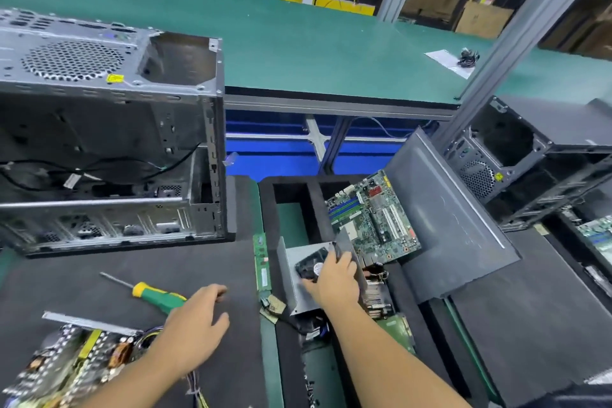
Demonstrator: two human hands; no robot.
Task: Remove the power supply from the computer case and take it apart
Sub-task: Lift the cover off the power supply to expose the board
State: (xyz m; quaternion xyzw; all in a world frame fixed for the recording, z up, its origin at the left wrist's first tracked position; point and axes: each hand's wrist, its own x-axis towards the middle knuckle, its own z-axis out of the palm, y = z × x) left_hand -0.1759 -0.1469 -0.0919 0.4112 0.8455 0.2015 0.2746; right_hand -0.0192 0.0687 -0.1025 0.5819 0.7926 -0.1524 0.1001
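Nearest me, bottom L, the stripped PSU board [66,368] lies on the black mat [99,275]. It's blurred, w/ coils, caps and a loose wire bundle showing. My L hand [195,315] hovers just past it, palm down, fingers relaxed and slightly bent, gripping nothing. Its heel covers the butt of the green-yellow screwdriver [154,295]; can't tell if skin touches it. The shaft points away to the L, flat on the mat. My R hand [334,278] is stretched fwd over the dark sorting tray [268,209], forearm running diagonally up from bottom R. Its fingers are curled over the top edge of the PSU cover [291,288], clamping it; thumb hidden. The cover is folded grey sheet metal w/ a black fan [309,267] on its inner face. It stands tilted btwn a RAM stick [261,262] on its L and the mobo [374,215] on its R. The computer case [109,129] lies on its side far L, corner bay open. There's free mat btwn case and hands. R side is tight: a grey side panel [447,209] leans behind the mobo, w/ a second case [530,156] beyond it.
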